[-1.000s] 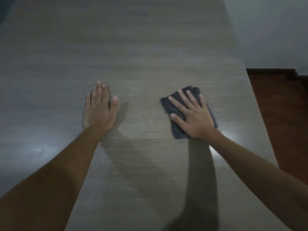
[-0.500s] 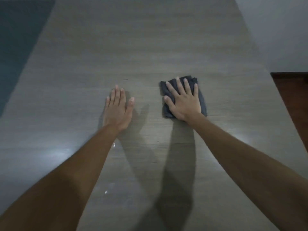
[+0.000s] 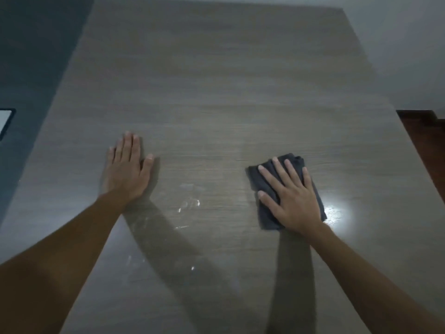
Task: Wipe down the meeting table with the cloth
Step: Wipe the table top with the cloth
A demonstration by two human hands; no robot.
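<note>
A long grey wood-grain meeting table (image 3: 216,92) fills the view. A folded dark grey cloth (image 3: 265,210) lies on it at the right. My right hand (image 3: 292,196) presses flat on the cloth with straight, spread fingers and covers most of it. My left hand (image 3: 126,168) rests flat on the bare tabletop to the left, fingers straight and together, holding nothing. Faint pale smears (image 3: 190,203) show on the surface between the two hands.
The table's left edge runs beside a dark blue floor (image 3: 31,56), where a small white item with a dark frame (image 3: 6,122) sits at the far left. A pale wall (image 3: 397,44) and reddish-brown floor (image 3: 428,145) lie past the right edge. A bright light reflection (image 3: 337,213) glints beside the cloth.
My right hand has slid the cloth to the right and nearer to me, away from my left hand. The left hand stays flat on the table.
</note>
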